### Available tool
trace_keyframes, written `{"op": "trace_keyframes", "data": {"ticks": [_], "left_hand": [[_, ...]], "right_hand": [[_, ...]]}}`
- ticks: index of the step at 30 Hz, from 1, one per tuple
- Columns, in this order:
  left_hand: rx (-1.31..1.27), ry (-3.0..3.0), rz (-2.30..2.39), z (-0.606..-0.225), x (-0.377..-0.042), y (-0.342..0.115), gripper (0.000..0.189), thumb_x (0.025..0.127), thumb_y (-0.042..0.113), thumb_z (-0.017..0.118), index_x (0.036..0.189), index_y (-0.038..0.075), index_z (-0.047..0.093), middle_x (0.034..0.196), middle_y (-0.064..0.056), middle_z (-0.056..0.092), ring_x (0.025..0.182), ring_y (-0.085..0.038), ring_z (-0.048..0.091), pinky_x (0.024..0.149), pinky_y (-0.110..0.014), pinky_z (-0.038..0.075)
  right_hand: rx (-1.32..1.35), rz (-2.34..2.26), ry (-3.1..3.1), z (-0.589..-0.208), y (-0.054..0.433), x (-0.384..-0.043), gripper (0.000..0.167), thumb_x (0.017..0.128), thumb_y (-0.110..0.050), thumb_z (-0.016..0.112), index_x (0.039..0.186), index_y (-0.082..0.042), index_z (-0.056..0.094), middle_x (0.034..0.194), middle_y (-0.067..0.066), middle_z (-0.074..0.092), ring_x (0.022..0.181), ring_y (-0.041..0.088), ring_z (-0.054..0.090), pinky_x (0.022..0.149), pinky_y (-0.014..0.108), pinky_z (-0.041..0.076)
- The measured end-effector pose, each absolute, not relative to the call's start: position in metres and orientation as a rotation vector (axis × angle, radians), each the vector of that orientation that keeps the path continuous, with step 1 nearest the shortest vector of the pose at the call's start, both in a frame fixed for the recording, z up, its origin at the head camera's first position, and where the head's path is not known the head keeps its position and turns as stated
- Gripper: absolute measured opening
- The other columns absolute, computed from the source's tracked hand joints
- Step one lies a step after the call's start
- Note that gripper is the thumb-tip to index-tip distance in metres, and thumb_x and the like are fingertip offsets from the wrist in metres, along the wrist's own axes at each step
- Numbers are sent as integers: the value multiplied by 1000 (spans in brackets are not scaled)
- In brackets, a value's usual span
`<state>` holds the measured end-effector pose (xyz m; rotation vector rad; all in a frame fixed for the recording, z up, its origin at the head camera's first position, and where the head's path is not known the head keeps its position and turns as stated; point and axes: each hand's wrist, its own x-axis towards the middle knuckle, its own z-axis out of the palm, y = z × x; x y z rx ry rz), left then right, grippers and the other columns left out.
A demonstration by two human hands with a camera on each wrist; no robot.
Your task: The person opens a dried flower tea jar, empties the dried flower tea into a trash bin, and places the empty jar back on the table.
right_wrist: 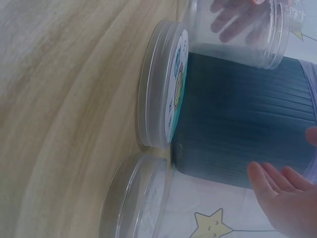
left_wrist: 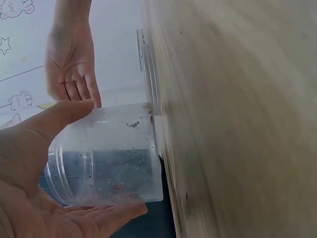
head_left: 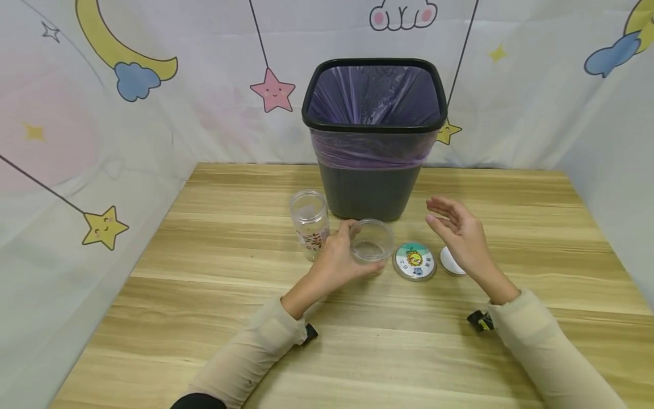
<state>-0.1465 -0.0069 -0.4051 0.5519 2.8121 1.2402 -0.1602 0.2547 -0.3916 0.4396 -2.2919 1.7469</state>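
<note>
My left hand (head_left: 337, 255) grips a short clear plastic jar (head_left: 372, 244), thumb on one side and fingers on the other. The jar stands uncapped and upright, and small brown and orange crumbs cling to its inside (left_wrist: 116, 186). My right hand (head_left: 461, 233) is held above the table with fingers loosely bent and nothing in them. Below it and to its left lies a round lid with a green-and-white cartoon label (head_left: 415, 261). Another round lid, pale on top (head_left: 451, 262), lies partly hidden under the right hand.
A dark bin (head_left: 370, 193) with a purple liner (head_left: 375, 150) stands just behind the jar. To the left of the jar is a taller clear jar (head_left: 309, 213) with red printing, also uncapped. A printed curtain (head_left: 225, 74) hangs along the table's back edge.
</note>
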Motion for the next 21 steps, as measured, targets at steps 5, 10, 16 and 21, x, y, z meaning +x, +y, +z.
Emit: {"op": "trace_keyframes", "data": {"ticks": [5, 10, 16, 21], "left_hand": [[520, 2779, 1239, -406, -147, -7, 91, 70, 36, 92, 135, 0, 39, 137, -24, 56, 125, -35, 55, 102, -43, 47], [494, 2769, 1215, -407, -148, -6, 94, 70, 38, 92, 137, 0, 38, 137, -24, 56, 124, -34, 56, 102, -43, 48], [473, 2760, 1222, -408, -148, -6, 94, 70, 38, 92, 138, 1, 39, 135, -23, 57, 123, -34, 57, 101, -43, 48], [458, 2753, 1214, -407, -148, -7, 95, 70, 38, 92, 140, 1, 39, 136, -22, 57, 123, -35, 57, 101, -44, 48]], "right_hand": [[436, 1741, -2316, -393, 257, -161, 40, 99, -2, 59, 134, 14, 48, 133, 28, 55, 122, 33, 56, 95, 19, 49], [435, 1723, -2344, -392, 259, -161, 41, 100, -4, 59, 135, 14, 48, 133, 28, 55, 122, 36, 56, 94, 17, 48], [421, 1731, -2373, -391, 259, -160, 43, 101, -7, 59, 136, 14, 47, 134, 28, 54, 124, 41, 52, 95, 15, 47], [417, 1733, -2385, -391, 259, -159, 44, 101, -8, 58, 137, 15, 45, 135, 30, 53, 125, 40, 51, 94, 14, 46]]}}
